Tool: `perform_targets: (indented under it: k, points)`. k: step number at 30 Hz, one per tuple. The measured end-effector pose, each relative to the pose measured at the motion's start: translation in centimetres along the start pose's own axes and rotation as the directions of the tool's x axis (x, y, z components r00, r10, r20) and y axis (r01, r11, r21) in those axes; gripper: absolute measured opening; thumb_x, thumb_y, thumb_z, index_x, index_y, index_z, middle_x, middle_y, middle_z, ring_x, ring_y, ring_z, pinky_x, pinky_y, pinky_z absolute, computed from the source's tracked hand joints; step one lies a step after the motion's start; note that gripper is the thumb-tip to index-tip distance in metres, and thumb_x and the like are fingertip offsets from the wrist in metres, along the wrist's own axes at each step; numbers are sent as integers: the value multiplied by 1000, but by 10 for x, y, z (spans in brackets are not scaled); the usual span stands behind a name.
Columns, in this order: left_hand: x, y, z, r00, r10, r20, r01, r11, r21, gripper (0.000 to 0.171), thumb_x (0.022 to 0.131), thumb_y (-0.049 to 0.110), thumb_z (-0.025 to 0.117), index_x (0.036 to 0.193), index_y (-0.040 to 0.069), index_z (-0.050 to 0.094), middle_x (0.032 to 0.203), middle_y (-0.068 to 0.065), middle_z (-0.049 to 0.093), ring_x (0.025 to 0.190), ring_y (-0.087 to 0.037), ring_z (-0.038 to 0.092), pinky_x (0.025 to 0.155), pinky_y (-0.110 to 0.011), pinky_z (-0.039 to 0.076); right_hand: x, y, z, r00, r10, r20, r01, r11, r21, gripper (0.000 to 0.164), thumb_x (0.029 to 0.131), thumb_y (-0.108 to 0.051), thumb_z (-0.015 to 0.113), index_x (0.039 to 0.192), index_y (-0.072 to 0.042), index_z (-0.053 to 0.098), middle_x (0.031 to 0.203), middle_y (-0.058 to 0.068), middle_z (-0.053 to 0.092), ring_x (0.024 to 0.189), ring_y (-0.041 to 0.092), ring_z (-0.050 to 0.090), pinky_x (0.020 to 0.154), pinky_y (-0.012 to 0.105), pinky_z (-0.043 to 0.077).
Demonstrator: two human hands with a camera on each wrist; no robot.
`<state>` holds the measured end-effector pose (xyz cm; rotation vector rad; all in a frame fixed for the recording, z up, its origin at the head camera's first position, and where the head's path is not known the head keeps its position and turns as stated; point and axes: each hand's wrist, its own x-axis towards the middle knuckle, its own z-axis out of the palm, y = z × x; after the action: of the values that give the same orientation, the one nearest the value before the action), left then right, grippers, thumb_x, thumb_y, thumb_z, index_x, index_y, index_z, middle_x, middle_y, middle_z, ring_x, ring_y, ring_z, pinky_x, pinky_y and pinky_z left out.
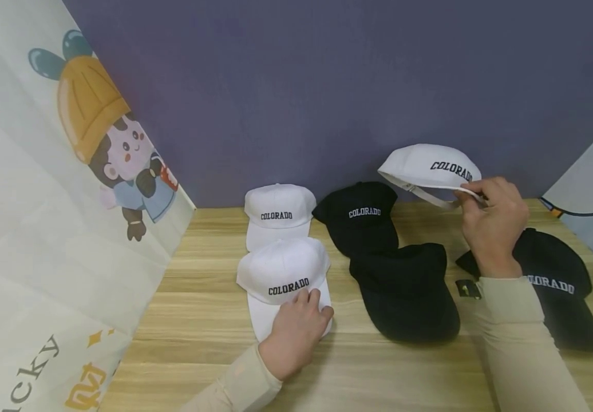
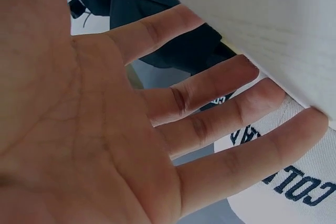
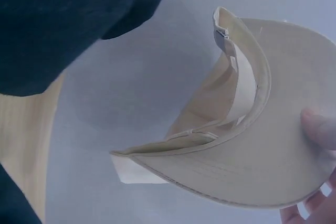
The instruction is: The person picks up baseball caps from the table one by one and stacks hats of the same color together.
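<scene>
- While we look across the counter (image 1: 183,343), our right grip (image 1: 494,220) pinches the held white cap (image 1: 425,166) by its brim, thumb against the underside, clear of the surface.
- From that grip, the cap's long axis runs leftward and slightly up, brim nearest, crown outermost.
- Our right grip is the nearer; our left grip (image 1: 299,329) lies well to its left, fingers fairly straight, at the brim of the near white cap (image 1: 288,269). We cannot tell from the cropped left wrist view how hard it presses.
- Beyond the left grip sits the rear white cap (image 1: 278,209).
- Left of the right grip lies the rear black cap (image 1: 363,214); left and nearer us, the near black cap (image 1: 404,292); right and nearer us, the right-hand black cap (image 1: 559,269).
- Under everything runs wood grain, meeting a dark wall (image 1: 276,103) beyond both grips.
</scene>
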<state>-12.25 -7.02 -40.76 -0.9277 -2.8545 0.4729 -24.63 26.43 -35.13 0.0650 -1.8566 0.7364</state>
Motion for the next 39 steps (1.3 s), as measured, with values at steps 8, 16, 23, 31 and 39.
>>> perform_targets:
  k: [8,16,23,31,39]
  points:
    - [0,0,0,1000,-3,-31,3,1000,-12,47,65,27,91,106,25,69,93,-2,53,82,-18,49,53,-28,42,4,-10,-4,1000,-27,-13,28,998,50,11,86,-3,80,89,7,76,88,25,73,80,28,61,82,3,32]
    - [2,-1,-1,1000,-1,-6,1,1000,-22,47,66,26,91,107,24,67,94,-3,54,84,-18,50,56,-28,45,5,-15,-6,999,-27,-18,29,996,82,14,85,-5,82,89,8,76,88,25,73,90,-19,44,83,3,34]
    - [0,-1,-1,1000,-5,-16,5,1000,-25,46,66,26,91,106,25,67,93,-3,54,82,-18,50,54,-28,44,5,-17,-6,999,-36,-18,38,995,94,15,84,-4,82,88,8,76,88,25,73,90,-20,45,82,4,34]
    - [2,-2,-1,1000,-8,-7,7,999,-39,45,69,23,89,109,26,68,95,-2,55,83,-18,50,56,-29,46,5,-23,-6,998,-63,-14,64,990,129,14,82,-1,83,83,10,75,84,27,71,86,-20,48,80,4,34]
    - [3,-2,0,1000,-9,0,9,999,-38,46,70,23,89,110,26,68,96,-2,56,84,-18,50,59,-28,46,4,-33,-4,996,-90,2,88,977,196,10,79,5,83,83,9,75,83,26,72,86,-19,51,78,6,36]
